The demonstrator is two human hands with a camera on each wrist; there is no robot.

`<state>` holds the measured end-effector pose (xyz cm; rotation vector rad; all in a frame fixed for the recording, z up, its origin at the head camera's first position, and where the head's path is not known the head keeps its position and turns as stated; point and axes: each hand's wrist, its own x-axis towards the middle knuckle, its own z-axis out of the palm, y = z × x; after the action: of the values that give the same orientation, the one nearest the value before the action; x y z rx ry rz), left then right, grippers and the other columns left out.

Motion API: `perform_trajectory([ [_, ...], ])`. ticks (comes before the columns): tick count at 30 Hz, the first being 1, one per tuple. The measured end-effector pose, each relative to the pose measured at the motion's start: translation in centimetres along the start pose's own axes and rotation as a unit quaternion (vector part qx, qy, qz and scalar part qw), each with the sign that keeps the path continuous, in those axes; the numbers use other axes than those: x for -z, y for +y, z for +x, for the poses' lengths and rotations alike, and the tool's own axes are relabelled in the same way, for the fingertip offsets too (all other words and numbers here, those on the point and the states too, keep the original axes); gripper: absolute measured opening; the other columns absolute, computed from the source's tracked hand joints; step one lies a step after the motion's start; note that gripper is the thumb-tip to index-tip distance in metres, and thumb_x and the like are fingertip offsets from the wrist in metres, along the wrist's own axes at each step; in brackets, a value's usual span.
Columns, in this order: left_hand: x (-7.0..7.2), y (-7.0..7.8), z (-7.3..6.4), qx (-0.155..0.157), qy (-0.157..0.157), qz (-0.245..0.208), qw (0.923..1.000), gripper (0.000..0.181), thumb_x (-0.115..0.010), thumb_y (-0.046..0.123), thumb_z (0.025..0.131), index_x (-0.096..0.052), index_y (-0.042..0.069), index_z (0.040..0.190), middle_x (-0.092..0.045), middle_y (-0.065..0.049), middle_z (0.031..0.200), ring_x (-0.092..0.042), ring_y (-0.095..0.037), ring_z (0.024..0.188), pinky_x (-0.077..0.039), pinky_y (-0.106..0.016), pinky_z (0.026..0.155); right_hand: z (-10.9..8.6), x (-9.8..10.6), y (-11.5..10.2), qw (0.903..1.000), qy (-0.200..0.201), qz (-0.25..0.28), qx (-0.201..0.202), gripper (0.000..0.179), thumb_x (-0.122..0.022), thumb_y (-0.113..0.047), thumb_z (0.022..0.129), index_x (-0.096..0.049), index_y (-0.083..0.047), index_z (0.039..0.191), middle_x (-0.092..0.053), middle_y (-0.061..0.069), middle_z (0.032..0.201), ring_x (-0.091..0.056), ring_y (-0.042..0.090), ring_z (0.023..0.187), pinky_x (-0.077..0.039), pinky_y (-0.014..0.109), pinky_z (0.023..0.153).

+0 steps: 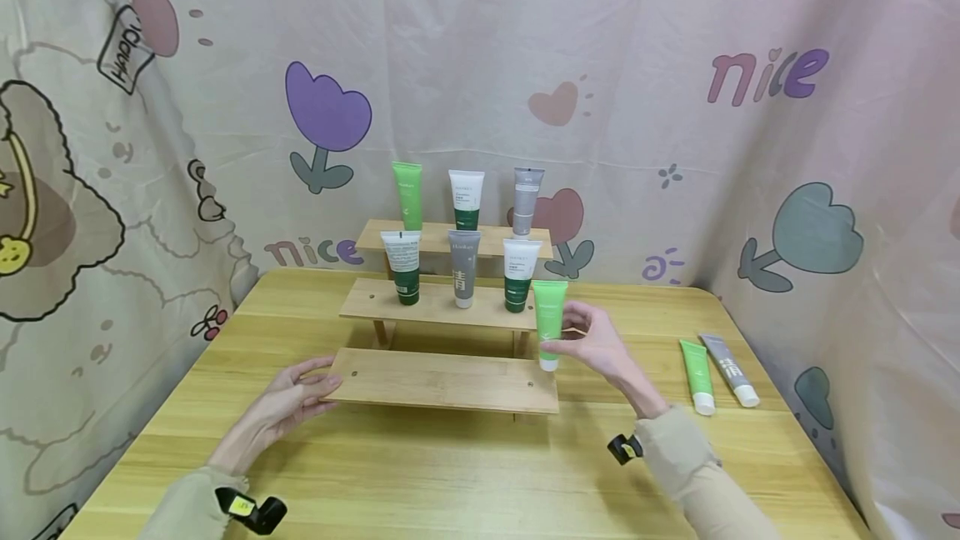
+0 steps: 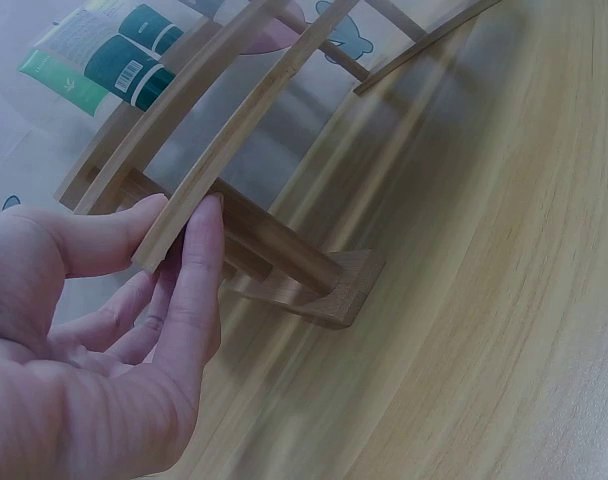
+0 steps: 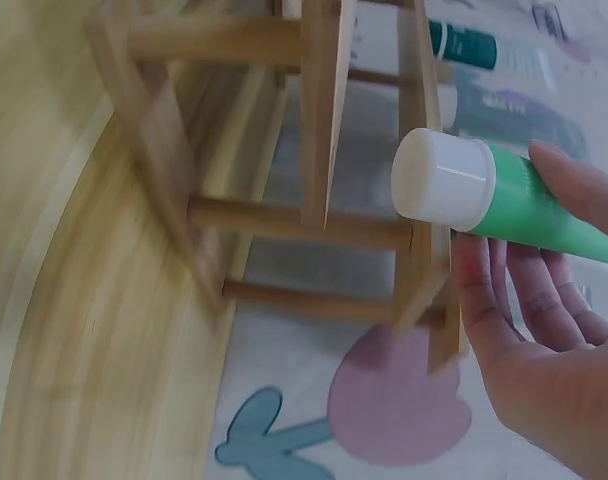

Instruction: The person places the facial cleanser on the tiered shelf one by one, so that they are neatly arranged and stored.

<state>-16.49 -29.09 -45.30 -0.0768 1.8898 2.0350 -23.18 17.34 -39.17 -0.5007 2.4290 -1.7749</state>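
Observation:
A three-tier wooden display rack (image 1: 442,382) stands on the table. At the left end of its lowest shelf, my left hand (image 1: 288,398) pinches the board, thumb above and fingers beneath in the left wrist view. My right hand (image 1: 600,344) grips a light green squeeze tube (image 1: 551,311), held upright with its white cap (image 3: 444,180) down, by the right end of the lowest shelf. On the middle shelf stand a white-and-green tube (image 1: 405,269), a grey tube (image 1: 464,269) and another white-and-green tube (image 1: 519,273). The top shelf bears a green tube (image 1: 408,197), a white-and-green tube (image 1: 467,200) and a grey tube (image 1: 527,200).
To the right, a green tube (image 1: 697,377) and a grey tube (image 1: 730,369) lie side by side on the wooden table (image 1: 450,482). A printed cloth (image 1: 615,40) hangs behind the rack and along both sides.

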Motion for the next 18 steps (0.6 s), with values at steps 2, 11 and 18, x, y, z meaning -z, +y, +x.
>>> perform_trajectory([
  [2, 0.0, 0.0, 0.1, 0.000, 0.001, 0.000, 1.0000, 0.082, -0.060, 0.010, 0.101, -0.002, -0.011, 0.156, -0.057, 0.001, 0.115, -0.064, -0.007, 0.098, -0.061, -0.025, 0.093, 0.2, -0.7, -0.3, 1.0000, 0.003, 0.002, 0.005, 0.051, -0.084, -0.003, 0.075, -0.061, 0.005, 0.120, -0.073, 0.020, 0.108, -0.070, 0.019, 0.091, -0.060, 0.024, 0.083],
  [11, 0.1, -0.2, 0.2, -0.001, 0.006, 0.005, 1.0000, 0.082, -0.060, 0.010, 0.101, -0.003, -0.010, 0.156, -0.054, -0.001, 0.116, -0.066, -0.006, 0.099, -0.060, -0.026, 0.093, 1.2, -4.2, -1.6, 0.9983, -0.003, -0.027, 0.051, 0.050, -0.087, -0.005, 0.074, -0.065, 0.002, 0.117, -0.075, 0.021, 0.106, -0.071, 0.028, 0.094, -0.060, 0.036, 0.087],
  [18, 0.0, -0.2, 0.2, -0.001, 0.005, -0.002, 1.0000, 0.080, -0.060, 0.009, 0.101, -0.004, -0.010, 0.156, -0.056, 0.000, 0.114, -0.066, -0.007, 0.098, -0.061, -0.026, 0.093, 1.7, -7.0, -2.4, 0.9966, -0.012, -0.031, 0.075, 0.046, -0.087, -0.006, 0.075, -0.064, 0.000, 0.115, -0.075, 0.021, 0.107, -0.073, 0.030, 0.096, -0.061, 0.048, 0.092],
])
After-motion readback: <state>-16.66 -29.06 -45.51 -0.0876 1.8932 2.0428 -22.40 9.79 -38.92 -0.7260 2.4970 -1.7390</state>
